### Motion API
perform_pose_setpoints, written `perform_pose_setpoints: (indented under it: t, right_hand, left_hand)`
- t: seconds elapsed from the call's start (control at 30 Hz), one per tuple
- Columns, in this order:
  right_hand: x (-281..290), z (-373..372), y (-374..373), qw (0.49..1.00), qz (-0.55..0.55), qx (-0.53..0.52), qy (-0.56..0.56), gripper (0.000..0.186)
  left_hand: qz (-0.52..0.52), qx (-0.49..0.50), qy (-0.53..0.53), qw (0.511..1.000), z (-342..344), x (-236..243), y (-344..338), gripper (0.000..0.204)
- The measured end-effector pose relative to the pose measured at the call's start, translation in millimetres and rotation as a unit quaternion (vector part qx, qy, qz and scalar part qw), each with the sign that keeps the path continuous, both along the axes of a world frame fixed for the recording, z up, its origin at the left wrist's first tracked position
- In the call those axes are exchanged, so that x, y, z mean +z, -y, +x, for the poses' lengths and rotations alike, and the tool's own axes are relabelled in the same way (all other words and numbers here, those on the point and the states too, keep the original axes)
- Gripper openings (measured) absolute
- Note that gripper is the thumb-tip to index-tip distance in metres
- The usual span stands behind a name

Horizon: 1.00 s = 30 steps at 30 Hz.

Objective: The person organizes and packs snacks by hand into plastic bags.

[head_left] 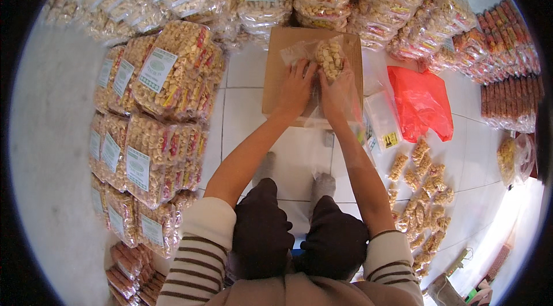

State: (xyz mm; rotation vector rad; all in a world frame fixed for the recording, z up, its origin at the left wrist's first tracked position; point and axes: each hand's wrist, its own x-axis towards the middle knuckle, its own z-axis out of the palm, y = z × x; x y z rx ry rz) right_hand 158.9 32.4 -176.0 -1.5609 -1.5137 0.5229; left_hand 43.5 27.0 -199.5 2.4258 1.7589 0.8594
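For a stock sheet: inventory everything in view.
Snack bag: one, clear, atop box
Cardboard box: one, brown, floor ahead
Plastic carrier: one, red, right of box
Flat bags: uncountable, clear, beside carrier
Small packs: many, golden, floor right
Large packs: many, tan, left and ahead
Slim packs: many, reddish, far right, lower left
Filled bag: one, yellowish, right edge
Floor tiles: many, white, around
Clutter: unclear, lower right
Left hand: one, bare, on snack bag
Right hand: one, bare, on snack bag
Sleeves: two, striped cream, lower edge
Socks: two, grey, below box
Trouser legs: two, dark, lower middle
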Motion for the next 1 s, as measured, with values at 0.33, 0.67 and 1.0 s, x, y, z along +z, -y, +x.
perform_pose_setpoints:
  t: [0.33, 0.67, 1.0]
  right_hand:
    - [-11.2, 13.9, 28.6, 0.969, -0.012, 0.075, -0.234, 0.074]
    - [32.1, 130.7, 153.0, 0.953, -0.181, 0.243, -0.016, 0.045]
    - [-19.4, 340.5, 300.5, 0.965, -0.154, -0.166, -0.129, 0.021]
  left_hand:
    - [-0.017, 0.030, -0.045, 0.998, 12.7, 4.9, -4.3, 0.050]
    - [-0.072, -0.017, -0.083, 0.994, 12.1, 16.0, -9.3, 0.061]
    - [0.093, -0.092, 0.016, 0.991, 62.5, 72.9, -31.8, 0.034]
